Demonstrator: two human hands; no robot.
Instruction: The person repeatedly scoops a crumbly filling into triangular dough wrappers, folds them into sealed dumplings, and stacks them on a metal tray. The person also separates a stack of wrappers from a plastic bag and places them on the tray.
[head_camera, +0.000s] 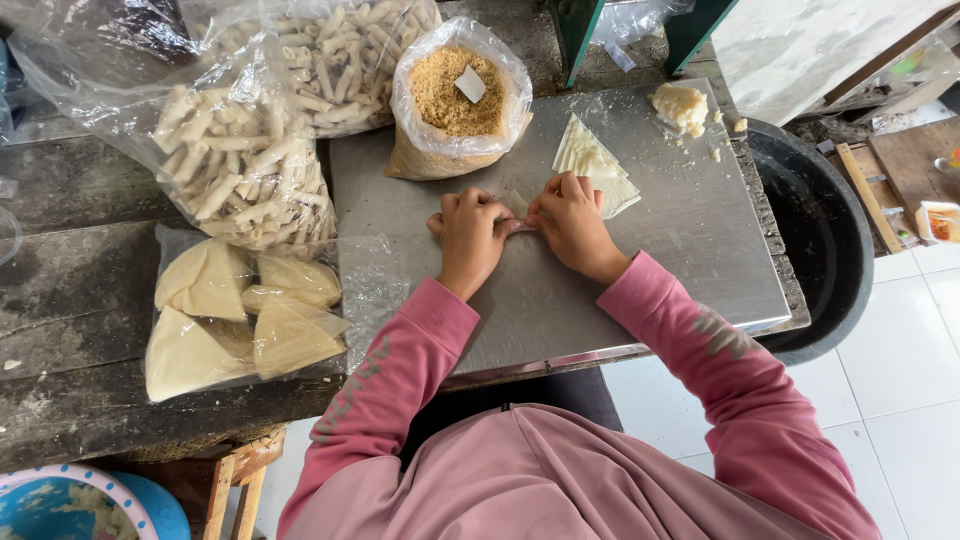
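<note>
At the centre of the frame, both hands press close together on the steel worktop, the left hand and right hand pinching a small pale wrapper roll between their fingertips. It looks thin, soft, light and easily torn, so it is best held gently at its two ends. A stack of triangular wrappers lies just above the right hand.
</note>
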